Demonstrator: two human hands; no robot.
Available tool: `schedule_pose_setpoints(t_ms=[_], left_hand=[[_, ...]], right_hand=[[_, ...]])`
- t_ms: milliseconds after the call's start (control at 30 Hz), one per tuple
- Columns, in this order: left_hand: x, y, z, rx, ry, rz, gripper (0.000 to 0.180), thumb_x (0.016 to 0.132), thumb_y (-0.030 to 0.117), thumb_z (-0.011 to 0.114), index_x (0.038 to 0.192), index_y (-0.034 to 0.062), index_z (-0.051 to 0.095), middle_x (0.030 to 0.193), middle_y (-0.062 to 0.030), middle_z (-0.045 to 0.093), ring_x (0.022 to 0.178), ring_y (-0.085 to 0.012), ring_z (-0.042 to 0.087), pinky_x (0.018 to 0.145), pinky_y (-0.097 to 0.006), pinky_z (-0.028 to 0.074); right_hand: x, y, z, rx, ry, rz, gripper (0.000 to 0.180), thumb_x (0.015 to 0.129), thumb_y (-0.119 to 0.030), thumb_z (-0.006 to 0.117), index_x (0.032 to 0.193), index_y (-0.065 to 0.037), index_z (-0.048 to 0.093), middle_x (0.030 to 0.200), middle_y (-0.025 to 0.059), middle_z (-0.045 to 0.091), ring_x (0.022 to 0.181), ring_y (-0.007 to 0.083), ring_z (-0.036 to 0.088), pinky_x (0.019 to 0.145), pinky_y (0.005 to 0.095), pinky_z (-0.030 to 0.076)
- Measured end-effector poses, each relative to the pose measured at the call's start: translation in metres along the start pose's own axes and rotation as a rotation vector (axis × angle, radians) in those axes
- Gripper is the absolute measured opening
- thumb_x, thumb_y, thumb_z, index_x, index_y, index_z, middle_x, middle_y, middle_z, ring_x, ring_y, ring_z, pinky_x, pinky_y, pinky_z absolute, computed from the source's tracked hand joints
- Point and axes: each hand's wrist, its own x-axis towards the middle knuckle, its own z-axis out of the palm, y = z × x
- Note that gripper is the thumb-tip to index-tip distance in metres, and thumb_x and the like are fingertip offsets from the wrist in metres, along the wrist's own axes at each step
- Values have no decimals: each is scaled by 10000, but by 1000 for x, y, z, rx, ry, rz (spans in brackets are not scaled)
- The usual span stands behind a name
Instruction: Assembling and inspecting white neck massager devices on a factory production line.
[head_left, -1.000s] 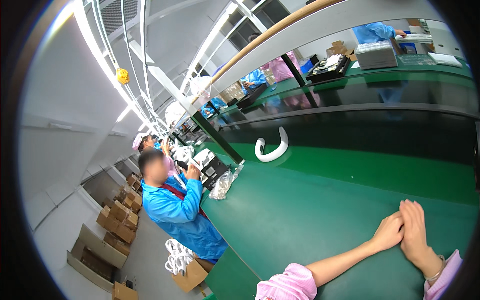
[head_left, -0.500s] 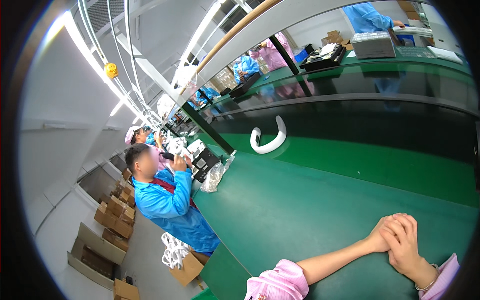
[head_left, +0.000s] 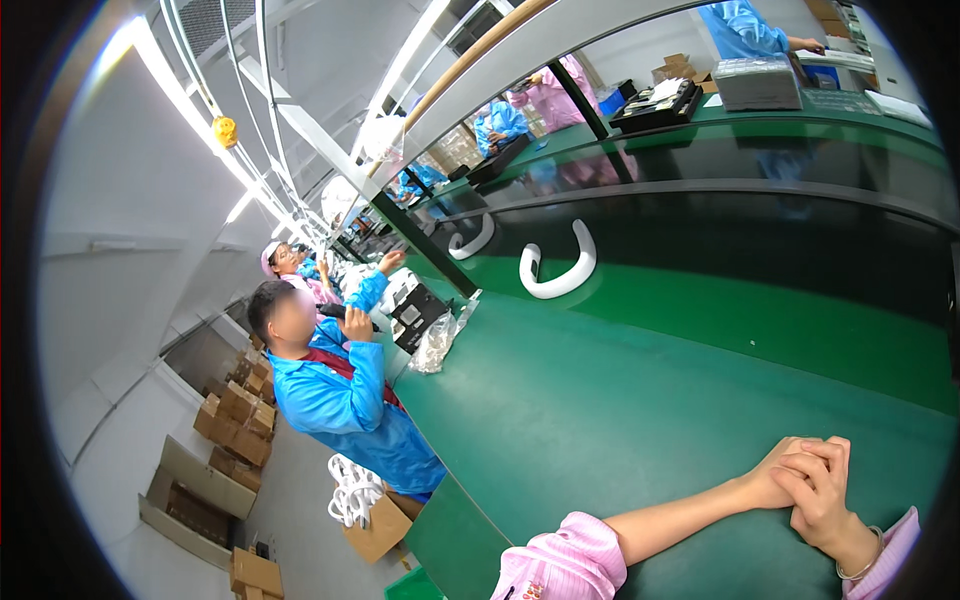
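My left hand (head_left: 774,487) and my right hand (head_left: 822,488) are clasped together above the green table (head_left: 600,420), at the lower right. The fingers of both are closed around each other, and no object shows between them. Pink striped sleeves cover my arms, and a thin bracelet circles my right wrist. Beyond the table edge, a white C-shaped piece (head_left: 572,282) with a dark patch on one end lies on the glossy dark and green belt (head_left: 720,310), apart from my hands. Farther left, partly behind a post, is a second white curved piece (head_left: 482,242).
At the left, a co-worker in blue (head_left: 340,390) holds a dark object near a black-and-white box (head_left: 415,312) and a clear plastic bag (head_left: 436,345). A dark green post (head_left: 425,243) rises at the table's corner. Below stands a carton (head_left: 378,530) with white curved pieces (head_left: 355,490).
A second white curved piece has come into view near the post, and the co-worker's arm now reaches toward the belt. The first piece has shifted right. My hands stay clasped; the view moved slightly.
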Motion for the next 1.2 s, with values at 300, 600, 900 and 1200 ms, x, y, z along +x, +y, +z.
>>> schedule_pose_setpoints(t_ms=[300,600,900,1200], left_hand=[[0,3,-11,27,-116,-139,117,707,119,604,718,34,523,718,-91,589,610,-287,561,514,-363,438],[-1,-6,-6,-35,5,-127,84,730,103,589,715,31,547,686,-107,583,619,-317,557,518,-378,423],[-1,-9,-4,-115,69,-125,101,717,98,578,689,11,533,632,-119,565,565,-296,538,487,-376,407],[10,-7,-17,-307,86,-333,93,742,23,517,781,32,602,685,-139,612,555,-250,565,492,-300,435]], right_hand=[[0,-1,2,-52,-95,48,381,580,-35,561,953,-42,640,1070,101,550,1033,326,452,780,475,379],[7,-3,1,-37,-123,72,428,570,-5,564,994,-11,616,1136,139,518,1077,358,441,835,513,395],[7,-3,0,22,-55,70,369,614,23,552,976,-8,618,1108,160,546,1043,360,488,845,514,405],[5,-2,-3,0,33,90,377,640,86,544,1003,1,602,1127,186,534,1057,362,511,917,538,397]])
